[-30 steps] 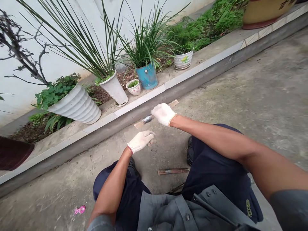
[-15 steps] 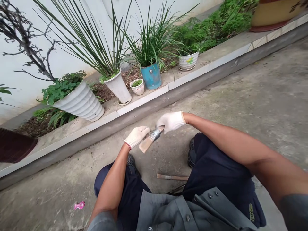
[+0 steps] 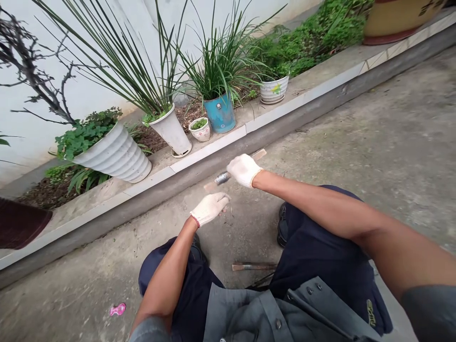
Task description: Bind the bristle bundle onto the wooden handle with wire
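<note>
My right hand (image 3: 244, 170), in a white knit glove, is wrapped round a wooden stick. The stick's pale far end (image 3: 259, 155) pokes out past the glove, and a coil of silvery wire (image 3: 223, 177) is wound round it on the other side. My left hand (image 3: 211, 208), gloved too, is just below the stick's near end and apart from it. Its fingers are pressed together, with a thin strand near the tips that I cannot make out. A second wooden stick (image 3: 253, 267) lies on the concrete between my feet.
Along the back runs a low tiled ledge (image 3: 210, 154) with a white ribbed pot (image 3: 116, 154), a tall white pot (image 3: 173, 130), a small flowered pot (image 3: 200, 133) and a blue pot (image 3: 221, 114). A pink piece (image 3: 118, 309) lies at lower left.
My right hand has moved forward and turned, carrying the wire-wound stick up and away from my left hand. The left hand has shifted slightly right and no longer touches the stick.
</note>
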Tool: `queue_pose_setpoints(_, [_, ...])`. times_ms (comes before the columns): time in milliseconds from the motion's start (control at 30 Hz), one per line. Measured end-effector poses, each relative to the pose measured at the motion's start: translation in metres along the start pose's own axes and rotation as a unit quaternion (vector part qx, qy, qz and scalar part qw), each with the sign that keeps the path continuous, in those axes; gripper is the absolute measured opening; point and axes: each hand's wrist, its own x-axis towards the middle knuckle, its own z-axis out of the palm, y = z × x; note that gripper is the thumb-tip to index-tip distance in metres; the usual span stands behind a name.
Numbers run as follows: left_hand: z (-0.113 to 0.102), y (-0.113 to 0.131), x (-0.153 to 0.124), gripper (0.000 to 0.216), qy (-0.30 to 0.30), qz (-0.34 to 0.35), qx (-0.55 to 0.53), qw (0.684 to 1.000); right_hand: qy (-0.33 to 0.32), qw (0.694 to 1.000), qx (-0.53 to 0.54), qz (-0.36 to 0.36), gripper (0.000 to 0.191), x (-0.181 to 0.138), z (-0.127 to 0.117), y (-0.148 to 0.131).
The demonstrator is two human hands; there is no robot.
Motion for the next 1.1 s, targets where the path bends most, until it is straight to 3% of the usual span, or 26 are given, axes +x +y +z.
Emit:
queue_pose_setpoints(100, [-0.004, -0.007, 0.002, 0.034, 0.010, -0.002, 0.079, 0.997, -0.087, 0.990, -0.072, -0.084, 0.027, -0.006, 0.013, -0.014])
queue_pose_setpoints(200, [-0.009, -0.016, 0.005, 0.035, 0.038, 0.008, 0.138, 0.990, -0.184, 0.968, -0.081, -0.152, 0.023, -0.016, 0.022, -0.019])
queue_pose_setpoints(367, [-0.016, -0.018, 0.004, 0.038, 0.072, 0.011, 0.114, 0.991, -0.270, 0.925, 0.075, -0.254, 0.024, -0.032, 0.007, 0.001])
queue_pose_setpoints(467, [-0.014, -0.013, 0.003, 0.045, 0.082, 0.026, 0.059, 0.995, -0.232, 0.919, 0.196, -0.249, 0.023, -0.037, -0.015, 0.013])
queue_pose_setpoints(633, [0.002, -0.009, 0.007, 0.054, 0.069, 0.029, 0.008, 0.997, -0.108, 0.945, 0.279, -0.130, 0.029, -0.030, -0.033, 0.013])
queue_pose_setpoints(767, [0.012, -0.009, 0.007, 0.040, 0.007, 0.022, -0.024, 0.999, -0.039, 0.972, 0.232, -0.018, 0.028, -0.018, -0.025, 0.012])
queue_pose_setpoints(900, [0.013, -0.007, 0.004, 0.035, -0.024, 0.010, -0.001, 1.000, 0.028, 0.995, 0.084, 0.048, 0.027, -0.010, -0.016, 0.013])
queue_pose_setpoints(967, [0.010, -0.006, 0.003, 0.035, -0.018, 0.000, 0.002, 1.000, 0.025, 0.999, 0.012, 0.044, 0.029, -0.009, -0.012, 0.010])
queue_pose_setpoints(1100, [-0.006, -0.007, 0.001, 0.036, 0.044, -0.001, 0.048, 0.998, -0.080, 0.995, -0.058, -0.009, 0.026, -0.012, 0.005, -0.003])
